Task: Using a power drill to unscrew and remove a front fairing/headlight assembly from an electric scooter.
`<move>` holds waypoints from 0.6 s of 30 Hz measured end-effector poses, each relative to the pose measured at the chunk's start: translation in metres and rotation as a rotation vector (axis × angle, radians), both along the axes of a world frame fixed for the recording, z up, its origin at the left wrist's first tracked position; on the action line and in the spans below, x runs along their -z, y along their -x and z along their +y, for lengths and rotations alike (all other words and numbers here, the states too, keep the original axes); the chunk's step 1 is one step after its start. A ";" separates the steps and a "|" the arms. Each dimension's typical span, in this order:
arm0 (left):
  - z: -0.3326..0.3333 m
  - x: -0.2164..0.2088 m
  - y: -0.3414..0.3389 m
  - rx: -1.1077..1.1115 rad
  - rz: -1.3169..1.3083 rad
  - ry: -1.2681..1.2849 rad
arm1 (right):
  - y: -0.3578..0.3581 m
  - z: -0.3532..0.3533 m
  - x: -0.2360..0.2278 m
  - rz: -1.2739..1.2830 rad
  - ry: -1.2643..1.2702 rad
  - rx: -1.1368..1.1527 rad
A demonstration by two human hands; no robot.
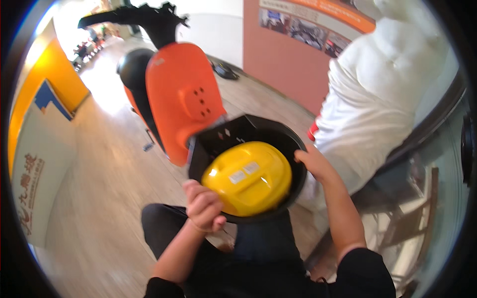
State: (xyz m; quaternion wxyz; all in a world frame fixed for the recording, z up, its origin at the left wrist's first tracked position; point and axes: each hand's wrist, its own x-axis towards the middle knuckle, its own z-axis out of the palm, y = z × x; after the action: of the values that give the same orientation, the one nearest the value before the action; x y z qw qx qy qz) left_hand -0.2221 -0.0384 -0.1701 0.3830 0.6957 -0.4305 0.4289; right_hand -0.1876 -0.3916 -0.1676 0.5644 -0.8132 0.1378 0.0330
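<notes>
In front of me, above my lap, is a deep black plastic tub [211, 144] with an angular rim. A yellow hard hat [266, 186] with two small white labels lies crown up inside it. My left hand [202, 205] is closed at the tub's near left rim, beside the hard hat; its fingers are curled. On the right side my right hand [312, 161] grips the rim, with the thumb over the inner edge and the other fingers hidden behind the wall. Whether the tub touches the orange scooter behind it cannot be made out.
An orange scooter [174, 94] with black handlebars stands just beyond the tub. To the right is a large white statue [377, 99], with a glass panel [447, 213] nearer me. A reddish wall [283, 64] with photos runs behind; a white sign panel [47, 174] stands left.
</notes>
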 end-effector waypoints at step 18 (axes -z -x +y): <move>-0.023 0.063 -0.052 0.707 2.017 1.416 | -0.023 -0.042 0.024 -0.016 -0.123 -0.056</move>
State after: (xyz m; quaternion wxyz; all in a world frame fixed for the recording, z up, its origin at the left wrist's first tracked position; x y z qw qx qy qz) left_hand -0.1696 -0.0610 -0.2334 0.9155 0.2051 0.2091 -0.2757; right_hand -0.1645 -0.4331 -0.1912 0.6133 -0.7807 0.1082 0.0508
